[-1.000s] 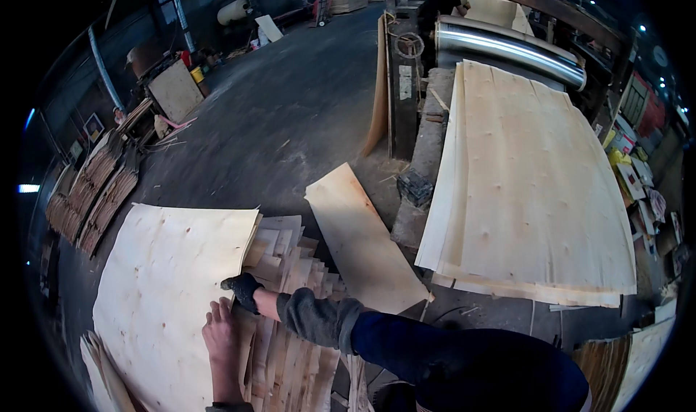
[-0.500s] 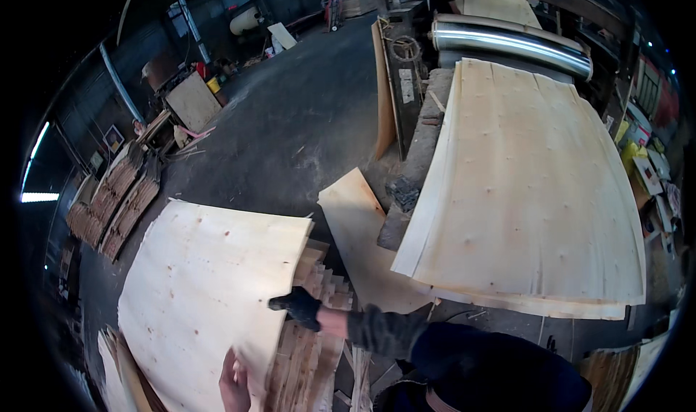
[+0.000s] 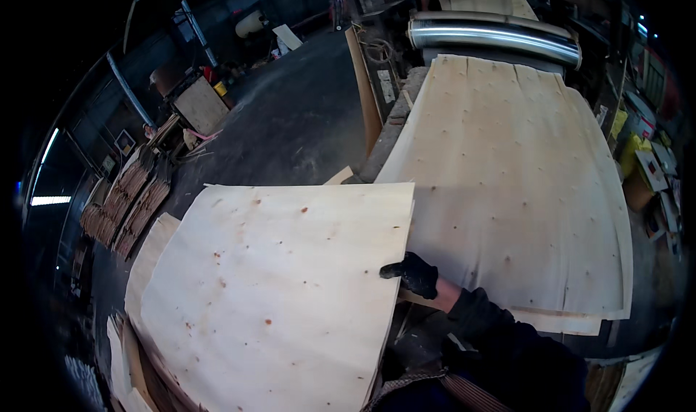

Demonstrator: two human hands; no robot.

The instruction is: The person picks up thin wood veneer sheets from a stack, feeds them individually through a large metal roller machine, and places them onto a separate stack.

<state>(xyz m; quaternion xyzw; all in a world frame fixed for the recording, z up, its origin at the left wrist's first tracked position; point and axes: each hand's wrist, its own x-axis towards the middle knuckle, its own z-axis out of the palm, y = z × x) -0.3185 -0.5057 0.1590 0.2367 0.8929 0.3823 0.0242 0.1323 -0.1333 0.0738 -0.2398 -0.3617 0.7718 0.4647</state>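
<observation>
A large pale wood veneer sheet [image 3: 290, 289] with small brown knots fills the lower left and middle. My right hand [image 3: 412, 275], in a black glove, is closed on its right edge with the thumb on top; the fingers beneath are hidden. The sheet's upper right corner overlaps the near left part of a broad veneer stack [image 3: 522, 180]. Another veneer's edge [image 3: 148, 256] shows beneath the held sheet on the left. My left hand is out of sight.
Beyond the veneer stack lies a shiny metal roller [image 3: 493, 38] of a machine. An upright board [image 3: 364, 96] stands left of it. Bundled veneer pieces [image 3: 127, 205] sit at far left, and boxes and bags [image 3: 645, 165] at far right. Dark floor [image 3: 283, 114] stretches behind.
My right hand has moved right with the veneer sheet, bringing it over the stack's near left corner and covering the stepped pile below. My left hand has gone from sight. The view has shifted.
</observation>
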